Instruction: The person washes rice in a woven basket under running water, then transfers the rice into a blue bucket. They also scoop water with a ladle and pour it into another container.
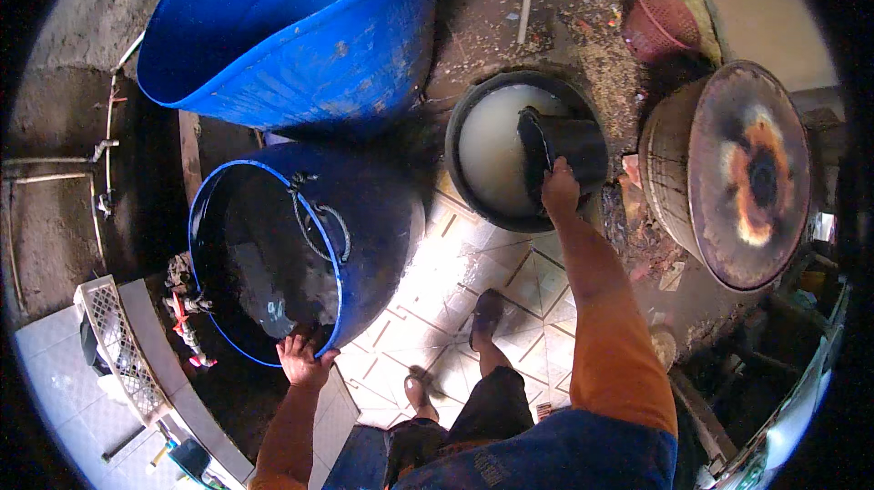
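My right hand [561, 191] is closed on the rim or handle of a dark scoop-like vessel [570, 142], which dips into a round black tub [594, 108] of cloudy, whitish liquid [488, 138]. My left hand [305, 359] rests on the near rim of a dark blue barrel [382, 244], fingers over the inner side and thumb outside. A loop of rope [345, 237] hangs at this barrel's rim. Its inside is dark, and how much it holds I cannot tell.
A large bright blue drum [328, 60] stands beyond the barrel. Right of the tub is a big round metal vessel [737, 176] with a scorched face; a pink perforated basket [661, 22] lies behind. Pipes with a red-handled valve [181, 316] are at left. Pale patterned tiles [437, 299] lie underfoot.
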